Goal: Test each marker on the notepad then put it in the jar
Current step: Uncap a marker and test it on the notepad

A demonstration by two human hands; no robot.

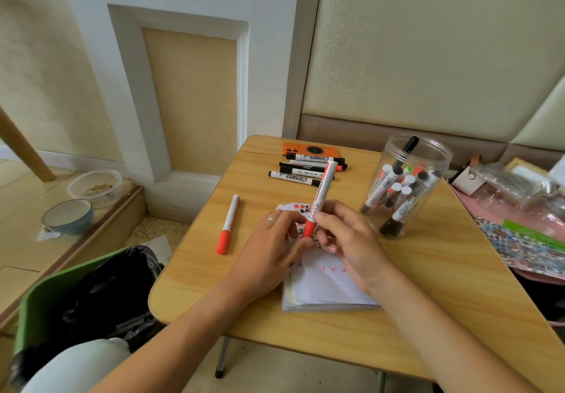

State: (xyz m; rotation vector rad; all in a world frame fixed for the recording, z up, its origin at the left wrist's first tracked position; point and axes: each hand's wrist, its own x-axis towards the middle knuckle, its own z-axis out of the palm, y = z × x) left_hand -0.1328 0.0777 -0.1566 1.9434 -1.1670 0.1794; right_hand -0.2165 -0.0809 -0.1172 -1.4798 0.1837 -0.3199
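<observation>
A red-capped white marker (321, 194) stands nearly upright over the notepad (324, 282), cap end down. My right hand (345, 236) holds its barrel just above the cap. My left hand (275, 239) pinches the red cap from the left. The notepad page shows small red marks. A clear plastic jar (406, 188) with several markers in it stands to the right. Another red-capped marker (228, 224) lies on the table to the left. Several black-capped markers (305, 169) lie in a group at the far edge.
The wooden table (428, 301) has an orange phone (308, 149) at its far edge. A pink bag with plastic packets (519, 209) sits at the right. A green bin with a black liner (91, 295) stands by the table's left edge; bowls (68, 215) lie on the floor.
</observation>
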